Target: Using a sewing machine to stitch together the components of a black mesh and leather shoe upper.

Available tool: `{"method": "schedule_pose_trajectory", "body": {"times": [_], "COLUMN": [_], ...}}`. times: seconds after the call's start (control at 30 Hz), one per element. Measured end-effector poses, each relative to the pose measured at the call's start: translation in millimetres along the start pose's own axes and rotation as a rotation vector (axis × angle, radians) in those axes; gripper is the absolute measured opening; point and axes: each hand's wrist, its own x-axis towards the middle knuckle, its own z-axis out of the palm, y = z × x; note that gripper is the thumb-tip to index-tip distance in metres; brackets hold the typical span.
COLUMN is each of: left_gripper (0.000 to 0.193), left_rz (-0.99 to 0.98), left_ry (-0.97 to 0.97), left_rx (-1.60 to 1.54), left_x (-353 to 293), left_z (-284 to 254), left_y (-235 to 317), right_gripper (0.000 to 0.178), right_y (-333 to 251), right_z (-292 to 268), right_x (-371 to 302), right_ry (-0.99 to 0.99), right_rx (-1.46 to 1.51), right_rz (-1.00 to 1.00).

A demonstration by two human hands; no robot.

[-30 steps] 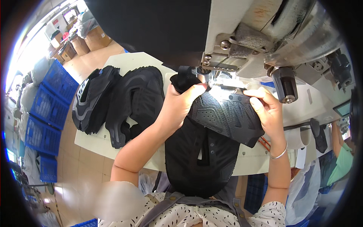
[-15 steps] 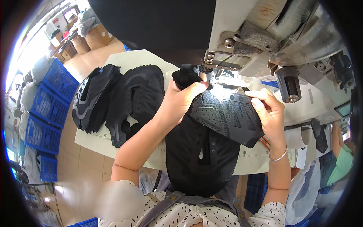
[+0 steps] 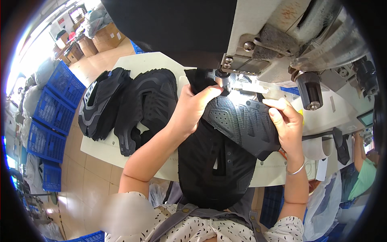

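1. A big grey metal sewing machine (image 3: pixel 282 44) hangs over a pale flat work table (image 3: pixel 105 149). Everything here is told from that machine.
2. A black, bumpy shoe upper piece (image 3: pixel 242 125) lies right under the machine's head. Its top edge sits at the small metal presser foot and needle (image 3: pixel 223 80).
3. The left hand (image 3: pixel 191 111) is closed around the top left part of the shoe piece, just below the needle. The thumb presses on top and the fingers curl under.
4. The right hand (image 3: pixel 288 125) grips the right edge of the same piece, below the machine and to its right. A thin silver bangle (image 3: pixel 296 169) sits on that wrist.
5. A flat black fabric sheet with cut-out slots (image 3: pixel 215 169) hangs down below the shoe piece, toward the person's lap.
6. Left of the machine, a stack of black shoe uppers (image 3: pixel 129 107) rests on the table.
7. Farther left of the machine, blue plastic crates (image 3: pixel 54 109) stand on the floor.
8. What could go wrong, I think: the left thumb is very close to the needle, so a slip could poke it.
9. If one hand pulls harder than the other, the piece may turn and the seam may go crooked.
10. The hanging sheet could drag and tug the piece away.
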Motion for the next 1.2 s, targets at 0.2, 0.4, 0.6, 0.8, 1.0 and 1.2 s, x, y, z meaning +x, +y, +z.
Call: {"method": "schedule_pose_trajectory", "body": {"times": [0.2,0.4,0.6,0.8,1.0,1.2], "left_gripper": [0.013,0.02,0.021,0.019,0.016,0.015], "left_rz": [-0.029,-0.069,-0.045,-0.006,0.009,-0.037], "left_ry": [0.076,-0.023,0.012,0.053,-0.029,-0.057], "left_rx": [-0.047,0.209,0.164,0.084,0.151,0.062], "left_x": [-25,-47,-46,-51,-62,-59], "left_z": [9,17,15,20,21,14], "left_y": [-5,-10,-12,-18,-18,-12], "right_gripper": [0.019,0.019,0.021,0.023,0.021,0.036], "right_y": [-4,-5,-5,-11,-16,33], "right_z": [2,2,6,13,13,-5], "right_x": [-6,-7,-14,-24,-36,-10], "right_ry": [-0.018,-0.019,-0.025,-0.031,0.006,0.117], "right_rx": [0.013,-0.023,0.006,0.005,-0.17,-0.053], "right_rz": [0.021,-0.007,0.099,0.077,-0.151,0.124]}}
